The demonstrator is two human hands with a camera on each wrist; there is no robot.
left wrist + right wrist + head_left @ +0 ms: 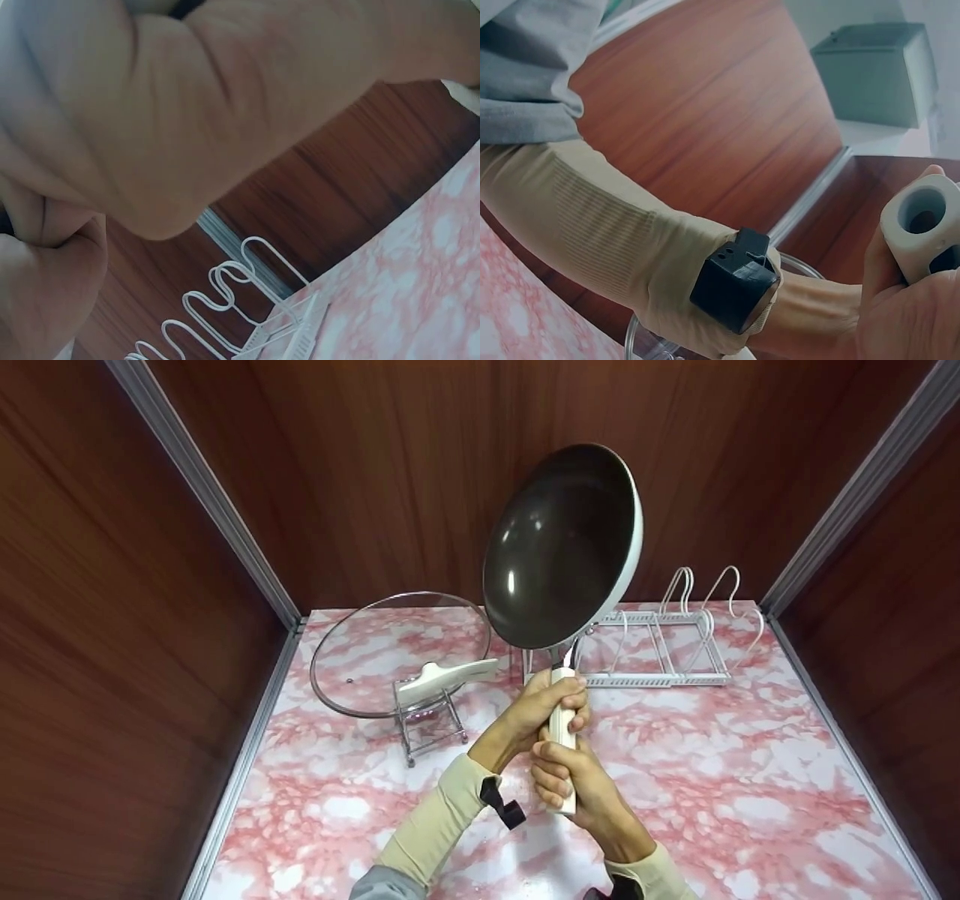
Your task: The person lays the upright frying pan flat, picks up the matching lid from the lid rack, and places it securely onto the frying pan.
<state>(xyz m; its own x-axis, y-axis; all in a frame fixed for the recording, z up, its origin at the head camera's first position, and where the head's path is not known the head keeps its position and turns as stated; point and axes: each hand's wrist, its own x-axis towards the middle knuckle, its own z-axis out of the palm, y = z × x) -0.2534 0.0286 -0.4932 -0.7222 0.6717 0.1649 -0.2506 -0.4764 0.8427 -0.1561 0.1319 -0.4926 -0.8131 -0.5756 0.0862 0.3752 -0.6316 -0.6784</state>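
Note:
A frying pan (562, 547) with a dark inside and a white outside is held up over the table, tilted, its bowl facing the person. My left hand (541, 711) grips the white handle near the pan. Lower on the same handle, my right hand (574, 780) has its fingers curled round it. In the right wrist view the hollow end of the handle (922, 210) sticks out of the right hand. The left wrist view is mostly filled by the left hand (187, 97), and the handle is hidden there.
A glass lid (360, 660) with a cream handle leans in a small metal stand (431, 742) at left. Behind the hands and to the right lies a white wire rack (660, 679) with upright loops. Brown wooden panels (375, 495) enclose the pink marbled table (712, 780).

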